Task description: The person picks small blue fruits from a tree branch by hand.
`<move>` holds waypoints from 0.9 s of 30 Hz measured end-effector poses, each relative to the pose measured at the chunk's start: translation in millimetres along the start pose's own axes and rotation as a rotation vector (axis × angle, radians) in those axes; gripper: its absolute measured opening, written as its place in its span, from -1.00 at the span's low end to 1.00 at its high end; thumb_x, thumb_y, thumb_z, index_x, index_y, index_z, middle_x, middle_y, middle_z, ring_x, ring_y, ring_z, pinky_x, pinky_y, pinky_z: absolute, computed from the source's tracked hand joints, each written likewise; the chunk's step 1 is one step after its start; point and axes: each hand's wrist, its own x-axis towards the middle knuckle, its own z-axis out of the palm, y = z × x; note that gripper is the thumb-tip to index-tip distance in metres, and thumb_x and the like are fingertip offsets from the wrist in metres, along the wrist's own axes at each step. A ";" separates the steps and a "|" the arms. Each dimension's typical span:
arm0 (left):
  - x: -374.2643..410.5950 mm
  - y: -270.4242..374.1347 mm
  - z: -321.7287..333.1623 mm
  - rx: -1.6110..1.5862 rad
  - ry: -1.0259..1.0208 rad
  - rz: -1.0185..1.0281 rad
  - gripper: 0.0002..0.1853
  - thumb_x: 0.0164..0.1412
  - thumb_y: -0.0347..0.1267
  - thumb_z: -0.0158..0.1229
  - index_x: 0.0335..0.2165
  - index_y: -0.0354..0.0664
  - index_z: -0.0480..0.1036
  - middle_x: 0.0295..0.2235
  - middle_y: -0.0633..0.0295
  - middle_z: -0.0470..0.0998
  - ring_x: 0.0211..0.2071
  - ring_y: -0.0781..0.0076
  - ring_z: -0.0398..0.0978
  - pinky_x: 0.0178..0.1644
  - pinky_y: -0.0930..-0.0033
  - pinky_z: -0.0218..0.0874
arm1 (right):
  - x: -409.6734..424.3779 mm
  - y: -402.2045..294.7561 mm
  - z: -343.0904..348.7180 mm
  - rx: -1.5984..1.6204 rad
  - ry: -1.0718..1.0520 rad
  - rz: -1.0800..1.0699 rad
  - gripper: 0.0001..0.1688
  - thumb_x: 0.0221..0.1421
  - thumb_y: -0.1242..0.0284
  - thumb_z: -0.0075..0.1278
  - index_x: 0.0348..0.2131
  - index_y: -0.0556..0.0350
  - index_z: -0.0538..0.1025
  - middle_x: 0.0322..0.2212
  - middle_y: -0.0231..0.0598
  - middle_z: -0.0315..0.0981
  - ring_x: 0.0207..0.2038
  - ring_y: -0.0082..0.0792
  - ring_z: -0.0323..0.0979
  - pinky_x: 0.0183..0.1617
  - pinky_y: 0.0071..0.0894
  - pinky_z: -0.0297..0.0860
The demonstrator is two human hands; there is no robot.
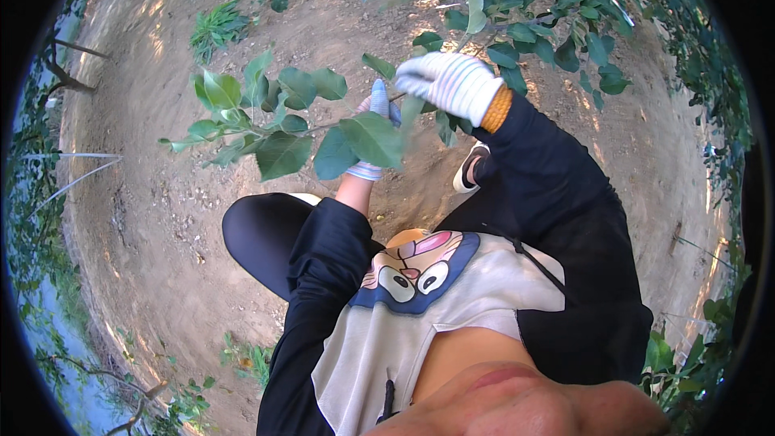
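Observation:
A leafy branch (321, 128) stretches across in front of me, its green leaves partly covering my left hand (379, 103). That hand wears a pale striped knit glove, and its thumb and fingers are closed around the thin stem. Just to the right, my right hand (451, 85), in a white striped glove with an orange cuff, is bent over the same branch. Its fingertips are close to the stem, but whether they grip it is hidden. A blurred leaf (414, 114) hangs under the right hand.
More leafy branches (533, 30) spread at the upper right. Bare soil (163, 194) lies around my crouched legs, with a grass tuft (218, 30) farther out. A bare branch stub (72, 82) and thin pale strips (79, 175) are at the left. Foliage (690, 351) stands at the lower right.

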 end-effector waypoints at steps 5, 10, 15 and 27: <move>1.0 -0.5 -5.3 0.124 0.075 0.013 -0.36 0.27 0.12 -0.11 -0.68 -0.15 0.40 -0.74 0.34 0.37 -0.66 0.57 0.28 -0.49 0.47 0.10 | -27.4 57.0 -55.7 0.423 0.435 0.278 -0.67 0.17 0.22 0.01 -0.22 0.06 0.57 -0.32 -0.35 0.57 -0.34 -0.50 0.50 -0.28 -0.50 0.40; 8.9 -1.7 -1.6 -0.124 0.087 0.028 -0.39 0.27 0.10 -0.08 -0.71 -0.11 0.37 -0.74 0.34 0.37 -0.67 0.55 0.31 -0.46 0.47 0.14 | -41.3 93.0 -73.3 0.577 0.460 0.484 -0.68 0.19 0.26 0.02 -0.13 0.01 0.55 -0.34 -0.48 0.53 -0.46 -0.71 0.40 -0.42 -0.73 0.31; 22.8 -12.4 -3.0 -0.177 0.169 0.131 -0.48 0.27 0.04 -0.04 -0.62 -0.10 0.38 -0.66 0.33 0.40 -0.61 0.57 0.31 -0.43 0.50 0.16 | -34.2 71.4 -60.9 0.337 0.299 0.439 -0.63 0.12 0.28 0.09 -0.09 0.00 0.53 -0.40 -0.35 0.57 -0.54 -0.60 0.42 -0.37 -0.56 0.39; 23.3 3.0 2.9 -0.329 0.214 0.133 -0.53 0.30 0.02 -0.07 -0.59 -0.05 0.31 -0.68 0.39 0.30 -0.65 0.62 0.23 -0.55 0.50 0.10 | -26.3 61.6 -52.4 0.450 0.108 0.618 -0.42 0.07 0.01 0.09 -0.22 0.20 0.55 -0.56 -0.38 0.51 -0.71 -0.64 0.26 -0.57 -0.61 0.26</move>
